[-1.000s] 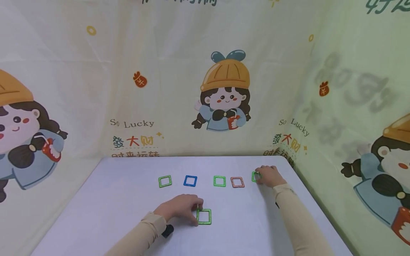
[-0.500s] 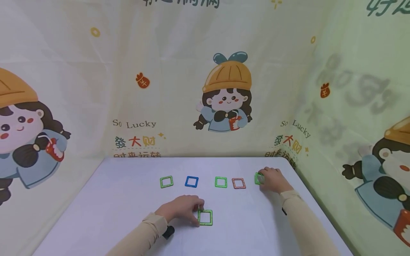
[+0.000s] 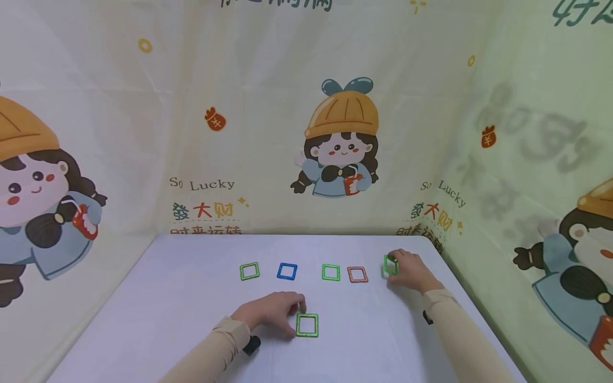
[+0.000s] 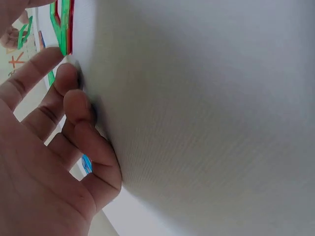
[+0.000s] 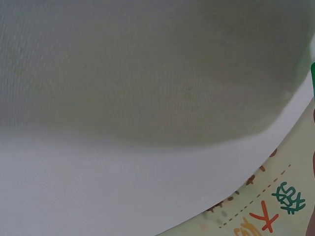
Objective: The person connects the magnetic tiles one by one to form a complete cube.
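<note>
Green frame (image 3: 385, 264) tilts, pinched by right fingers (image 3: 398, 255); left fingers (image 3: 297, 297) pinch a nearer frame (image 3: 316, 325).

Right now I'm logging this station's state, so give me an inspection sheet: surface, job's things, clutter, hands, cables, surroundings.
Surface: white table.
Job's things: far row, left to right: left green square, blue square, middle green square, red square; front green square nearer; raised green square tilted.
Clutter: nothing seen.
Left hand: holds the front green square's edge.
Right hand: holds the raised green square.
Cables: nothing seen.
Surroundings: printed backdrop behind and beside the table.
</note>
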Demonstrator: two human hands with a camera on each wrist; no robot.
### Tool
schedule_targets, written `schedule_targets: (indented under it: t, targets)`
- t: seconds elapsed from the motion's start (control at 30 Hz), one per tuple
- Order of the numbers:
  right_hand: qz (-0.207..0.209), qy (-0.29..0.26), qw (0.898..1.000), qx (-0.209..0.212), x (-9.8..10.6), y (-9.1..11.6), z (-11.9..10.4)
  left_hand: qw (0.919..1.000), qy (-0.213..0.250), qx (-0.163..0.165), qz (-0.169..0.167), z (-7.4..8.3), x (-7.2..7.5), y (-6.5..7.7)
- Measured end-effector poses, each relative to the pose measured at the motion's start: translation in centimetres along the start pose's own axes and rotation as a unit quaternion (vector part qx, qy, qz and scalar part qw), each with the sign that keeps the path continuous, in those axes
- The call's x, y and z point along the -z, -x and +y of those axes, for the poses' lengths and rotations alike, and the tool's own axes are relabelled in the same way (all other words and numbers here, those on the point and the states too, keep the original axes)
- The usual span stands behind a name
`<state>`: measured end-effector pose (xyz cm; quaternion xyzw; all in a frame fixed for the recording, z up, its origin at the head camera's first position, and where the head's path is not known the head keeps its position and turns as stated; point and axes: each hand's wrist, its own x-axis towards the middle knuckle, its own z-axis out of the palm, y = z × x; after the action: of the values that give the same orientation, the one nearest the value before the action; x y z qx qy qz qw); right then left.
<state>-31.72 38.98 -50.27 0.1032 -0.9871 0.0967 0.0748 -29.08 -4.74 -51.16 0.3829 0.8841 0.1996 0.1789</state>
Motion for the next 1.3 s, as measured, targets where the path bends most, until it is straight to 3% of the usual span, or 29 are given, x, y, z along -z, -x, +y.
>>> schedule_targets:
  t: [0.5,1.3]
  targets:
    - [0.0,-0.109,0.994,-0.008,-0.6,1.1,0.4,0.9998,0.009,0.014,-0.005,0.1,-0.2,-0.1]
    - [0.028,-0.194,0.979,0.049,-0.5,1.2,-3.0,1.0,-0.002,0.009,-0.002,0.0,0.0,-0.3]
